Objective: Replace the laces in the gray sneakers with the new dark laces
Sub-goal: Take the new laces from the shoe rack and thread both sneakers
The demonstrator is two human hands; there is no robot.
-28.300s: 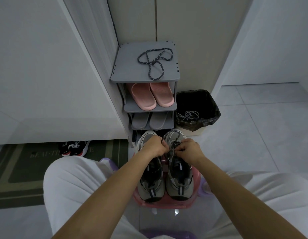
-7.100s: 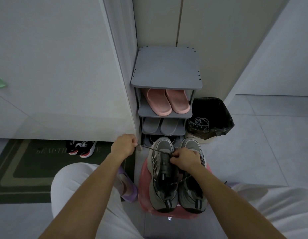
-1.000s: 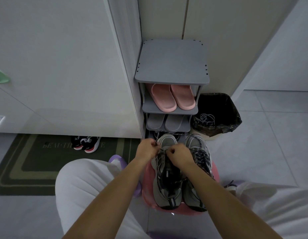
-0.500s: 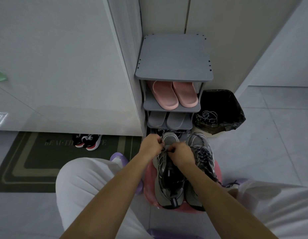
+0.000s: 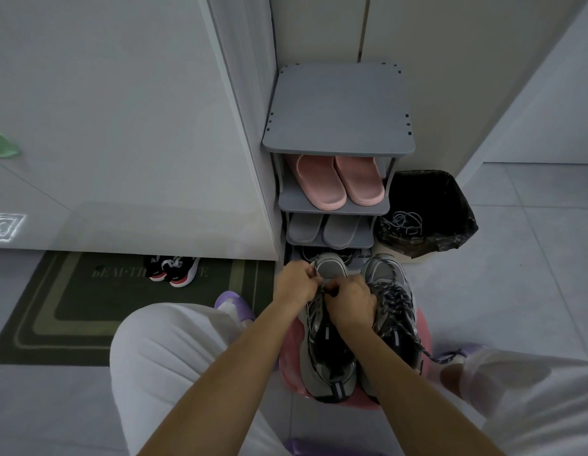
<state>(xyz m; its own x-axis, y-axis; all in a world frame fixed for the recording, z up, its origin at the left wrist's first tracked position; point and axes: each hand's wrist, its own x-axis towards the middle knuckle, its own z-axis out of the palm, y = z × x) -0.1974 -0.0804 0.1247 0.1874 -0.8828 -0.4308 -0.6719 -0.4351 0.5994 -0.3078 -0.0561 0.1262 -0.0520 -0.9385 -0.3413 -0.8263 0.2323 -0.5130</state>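
Two gray sneakers stand side by side on a pink stool (image 5: 423, 327) between my knees. The right sneaker (image 5: 396, 311) carries a dark speckled lace (image 5: 395, 299), one end trailing off to the right. Over the toe end of the left sneaker (image 5: 329, 353) my left hand (image 5: 294, 283) and my right hand (image 5: 350, 302) meet, each pinching a dark lace at the lowest eyelets. The lace itself is mostly hidden under my fingers.
A gray shoe rack (image 5: 338, 106) stands just ahead, holding pink slippers (image 5: 340, 179) and gray slippers (image 5: 324, 230). A black-lined bin (image 5: 427, 213) with pale old laces (image 5: 401, 222) sits to its right. Black-red shoes (image 5: 172, 269) lie on a green mat (image 5: 56, 311) left.
My hands have stayed together over the left sneaker's toe, shifting only slightly. About 7 s ago my left hand was pulling the lace out to the left.
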